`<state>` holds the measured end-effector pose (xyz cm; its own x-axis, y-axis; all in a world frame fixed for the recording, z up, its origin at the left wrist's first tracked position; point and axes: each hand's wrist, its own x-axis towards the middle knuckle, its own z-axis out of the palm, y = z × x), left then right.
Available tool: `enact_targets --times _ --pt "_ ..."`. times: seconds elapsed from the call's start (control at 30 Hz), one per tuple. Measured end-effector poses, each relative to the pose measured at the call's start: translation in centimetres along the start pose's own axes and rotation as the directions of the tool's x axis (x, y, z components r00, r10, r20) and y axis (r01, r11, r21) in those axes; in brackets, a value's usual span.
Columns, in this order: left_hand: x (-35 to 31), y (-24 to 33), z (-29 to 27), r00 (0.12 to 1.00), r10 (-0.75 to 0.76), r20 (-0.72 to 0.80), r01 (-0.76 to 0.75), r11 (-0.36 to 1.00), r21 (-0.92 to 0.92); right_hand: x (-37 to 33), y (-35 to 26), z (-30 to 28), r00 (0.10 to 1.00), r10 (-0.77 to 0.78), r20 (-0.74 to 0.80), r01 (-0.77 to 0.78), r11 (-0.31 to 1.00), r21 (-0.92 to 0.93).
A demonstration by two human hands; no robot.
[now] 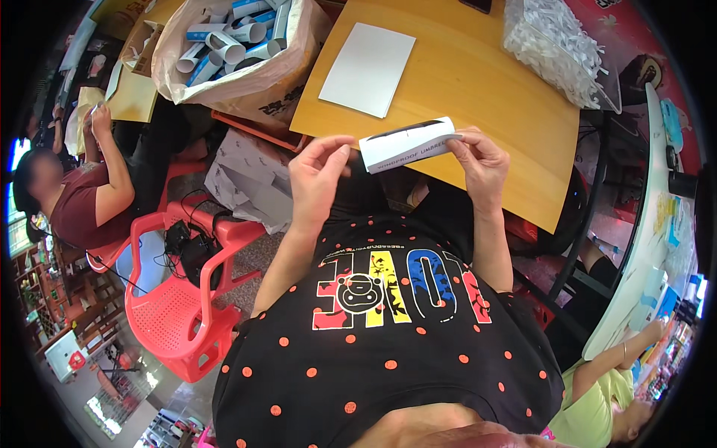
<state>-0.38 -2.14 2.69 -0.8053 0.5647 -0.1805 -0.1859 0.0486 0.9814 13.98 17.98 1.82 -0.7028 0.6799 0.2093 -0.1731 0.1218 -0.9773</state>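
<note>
A white paper sleeve [407, 145], bent into a tube with dark printing on it, is held out over the near edge of the wooden table. My right hand [480, 160] pinches its right end between thumb and fingers. Beside the left end is my left hand [320, 170], its fingers curled and a little apart; the index fingertip comes close to the sleeve's edge, and I see nothing between thumb and finger. A stack of flat white sheets [367, 71] lies on the table beyond the sleeve.
Left of the wooden table [448, 82], a large sack [287, 78] is filled with rolled blue-and-white tubes [228, 48]. A clear bag of white strips [553, 48] sits at the far right corner. Red plastic chair [175, 306] stands at left. Co-workers sit on both sides.
</note>
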Motion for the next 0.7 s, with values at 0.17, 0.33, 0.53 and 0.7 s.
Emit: enact_targets --times 0.17,0.33,0.53,0.7 --pt "-0.4 1.0 -0.1 0.813 -0.414 0.410 0.568 0.719 -0.400 0.1 -0.6 0.3 0.980 -0.152 0.126 0.165 0.981 -0.101" --pt "-0.1 -0.7 0.1 0.795 -0.346 0.497 0.576 0.687 -0.443 -0.5 -0.3 0.4 0.997 0.065 0.049 -0.068 0.996 0.053" --pt "-0.5 -0.8 1.4 0.875 -0.214 0.434 0.435 0.742 -0.511 -0.8 0.1 0.7 0.980 0.197 0.019 -0.196 0.953 0.230" --pt "-0.8 -0.5 1.9 0.915 0.000 0.405 0.258 0.769 -0.584 -0.8 0.1 1.0 0.978 0.209 0.018 -0.207 0.943 0.262"
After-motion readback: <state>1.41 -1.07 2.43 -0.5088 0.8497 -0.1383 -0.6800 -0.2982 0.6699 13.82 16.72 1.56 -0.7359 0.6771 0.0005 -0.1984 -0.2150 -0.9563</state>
